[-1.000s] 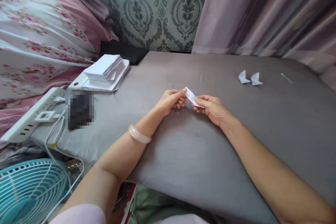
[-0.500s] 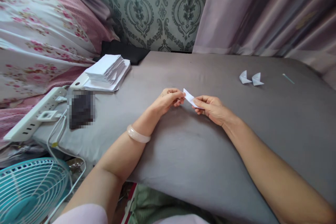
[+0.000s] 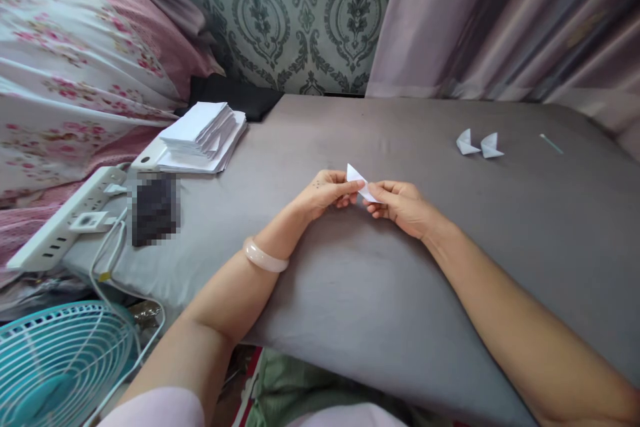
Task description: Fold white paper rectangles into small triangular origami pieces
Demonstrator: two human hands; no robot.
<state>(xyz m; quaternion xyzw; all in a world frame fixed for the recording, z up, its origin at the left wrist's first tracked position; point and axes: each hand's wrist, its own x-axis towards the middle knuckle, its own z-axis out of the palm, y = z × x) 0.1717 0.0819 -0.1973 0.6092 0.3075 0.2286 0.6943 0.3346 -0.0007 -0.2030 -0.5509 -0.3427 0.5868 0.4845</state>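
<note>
A small piece of folded white paper (image 3: 354, 175) is held up between my two hands, its pointed end turned up and to the left. My left hand (image 3: 333, 192) pinches it with the thumb laid across the front, near the middle. At its lower right end my right hand (image 3: 397, 207) grips it between thumb and fingers. The thumbs almost meet on the paper, and the fingers behind it are partly hidden. Farther right on the grey-covered surface (image 3: 425, 293) stand two folded white paper shapes (image 3: 467, 143) with upright points, side by side.
A stack of white paper (image 3: 195, 137) lies at the back left by a white power strip (image 3: 65, 220) with plugs and cables. Near it is a blurred-out dark object (image 3: 155, 210). A cotton swab (image 3: 551, 143) lies far right. A turquoise fan (image 3: 60, 360) stands below left.
My left thumb has moved from the paper's upper left end to its middle, close to the right thumb. The paper's free end now shows as a sharp point. My right hand keeps its grip.
</note>
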